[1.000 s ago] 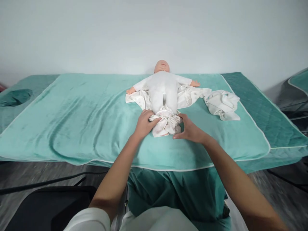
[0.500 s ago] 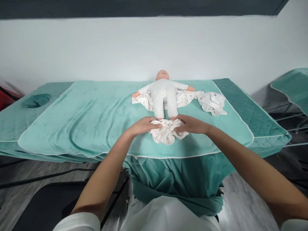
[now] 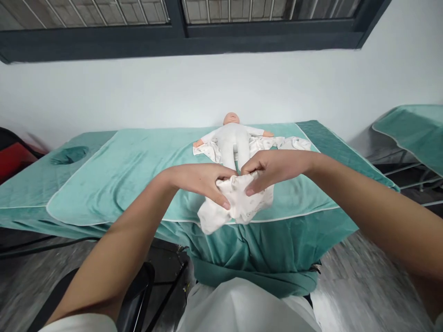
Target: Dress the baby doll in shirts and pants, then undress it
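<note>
A baby doll (image 3: 233, 138) in a white bodysuit lies on its back on a teal towel (image 3: 138, 175) spread over a massage table. Under and beside it lies an opened white patterned garment (image 3: 277, 144). My left hand (image 3: 200, 180) and my right hand (image 3: 270, 170) are both closed on a bunched white patterned baby garment (image 3: 235, 203), lifted off the towel in front of the doll's legs. The cloth hangs down between my hands.
A second teal-covered table (image 3: 411, 133) stands at the right. A black chair (image 3: 138, 286) is at the lower left by cables on the grey floor. A red object (image 3: 14, 157) sits at the far left. A dark-framed window (image 3: 194, 27) runs above the white wall.
Both hands have drawn the bunched garment away from the doll's feet and lifted it toward me. My head has tilted up, so the window has come into view.
</note>
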### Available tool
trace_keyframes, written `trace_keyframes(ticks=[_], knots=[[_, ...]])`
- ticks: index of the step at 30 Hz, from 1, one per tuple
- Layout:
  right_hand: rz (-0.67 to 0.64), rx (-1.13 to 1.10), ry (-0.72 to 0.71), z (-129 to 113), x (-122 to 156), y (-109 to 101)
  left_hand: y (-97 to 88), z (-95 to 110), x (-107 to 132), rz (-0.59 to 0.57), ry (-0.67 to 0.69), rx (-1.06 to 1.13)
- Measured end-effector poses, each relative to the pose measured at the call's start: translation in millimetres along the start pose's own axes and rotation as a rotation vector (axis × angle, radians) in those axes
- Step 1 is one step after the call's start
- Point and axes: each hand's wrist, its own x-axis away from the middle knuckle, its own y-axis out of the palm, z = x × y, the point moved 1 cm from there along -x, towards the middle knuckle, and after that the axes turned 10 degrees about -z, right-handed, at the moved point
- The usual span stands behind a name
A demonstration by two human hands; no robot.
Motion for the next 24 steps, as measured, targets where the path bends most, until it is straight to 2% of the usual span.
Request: trace_keyframes(ticks=[2, 4, 6, 9, 12, 15, 17, 20, 22, 24], knots=[[-0.035, -0.017, -0.023, -5, -3, 3, 1.7, 6, 0, -0.042, -0.007, -0.031], [-0.058, -0.049, -0.04, -4, -6, 5, 4.1, 6, -2, -0.031, -0.005, -0.038], [-0.07, -0.075, -0.013, 1, -10, 5, 5.0, 3, -5, 0.039, -0.003, -0.031], [-0.043, -0.116, 0.046, 11, -13, 0, -0.7, -2, -6, 0.225, -0.009, -0.018], [0.158, -0.193, 0.006, 13, -9, -10, -14.6, -9, -1, 0.386, -0.029, -0.002], [0.408, -0.235, -0.043, 8, 0, -24, -28.5, -18, 9, 0.416, -0.064, 0.041], [0.504, -0.227, -0.063, 6, 6, -32, -34.5, -26, 15, 0.474, -0.083, 0.037], [0.551, -0.184, -0.026, 11, 11, -41, -38.5, -37, 18, 0.753, -0.073, -0.014], [0.542, -0.165, 0.072, 18, 10, -44, -38.8, -42, 15, 0.961, -0.036, -0.002], [0.517, -0.181, 0.149, 24, 2, -43, -38.3, -46, 8, 1.101, 0.009, 0.067]])
